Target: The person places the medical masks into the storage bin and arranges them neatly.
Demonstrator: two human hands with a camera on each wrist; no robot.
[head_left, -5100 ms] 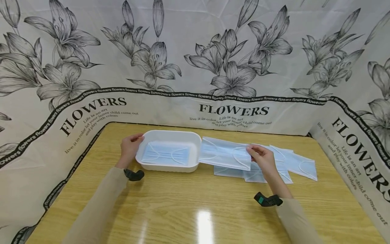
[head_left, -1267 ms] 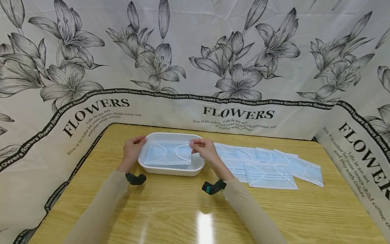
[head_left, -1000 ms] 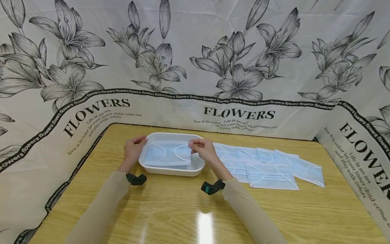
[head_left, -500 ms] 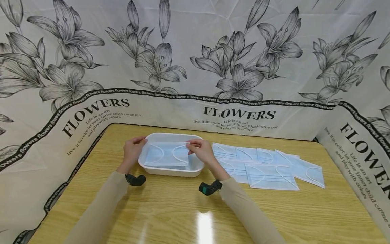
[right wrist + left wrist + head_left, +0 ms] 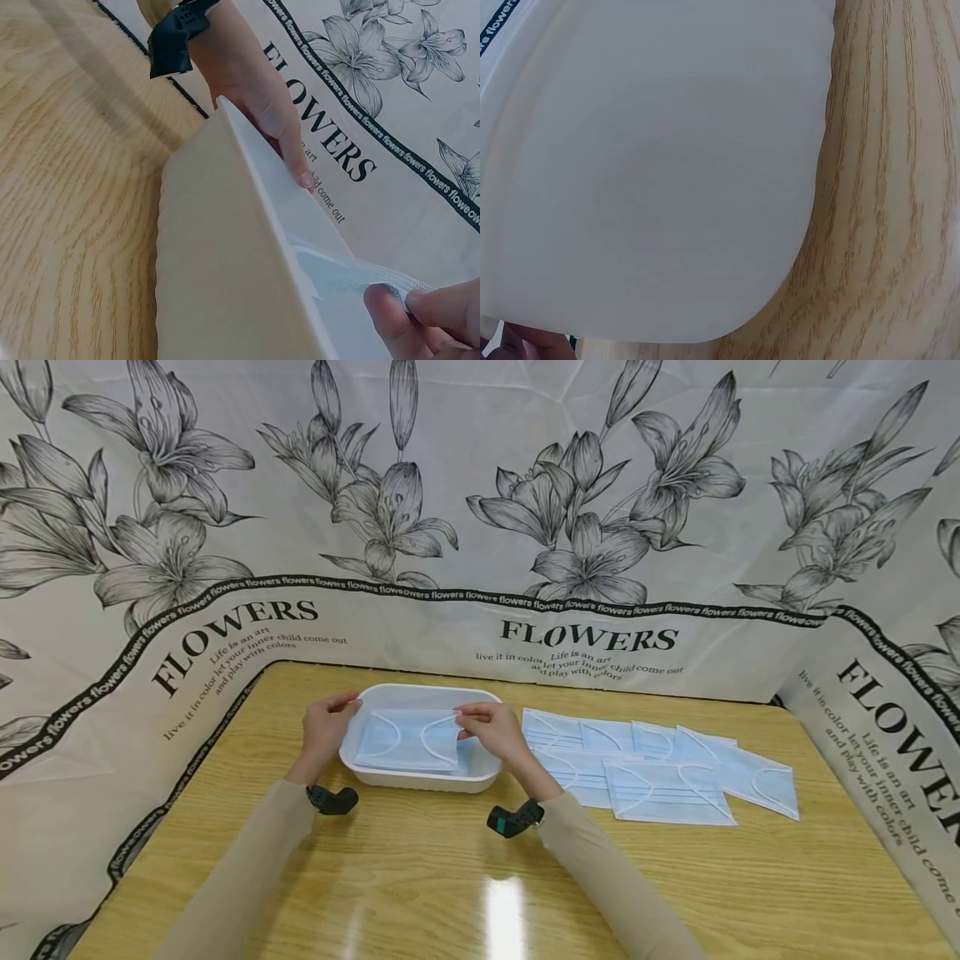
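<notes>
Three sides of white lily-print cloth [image 5: 420, 631] close in the wood-grain table [image 5: 420, 877], whose near part carries only the two sleeved forearms and a bright reflection. Next in extent comes the overlapping spread of pale-blue pleated surgical masks [image 5: 670, 793] on the right: at least six, lying flat with white ear loops showing, some partly covered by their neighbours. These look like what is left, if the work is to gather the masks into the white plastic tub [image 5: 420, 782].

That tub, smaller than the spread, sits upright just left of it. The held surgical mask [image 5: 411, 739] is over and within its opening, roughly lengthwise, apparently being settled into place, so this one seems nearly done. A bluish strip to its right hints at another underneath, but how many are already in cannot be told.

The left hand [image 5: 327, 727] holds the tub's left end, fingers at the rim. The right hand [image 5: 491, 727] pinches the held mask's upper right corner between thumb and fingertips, so that mask is not yet released. The two hands are apart, at opposite ends of the tub, with the mask between them.
</notes>
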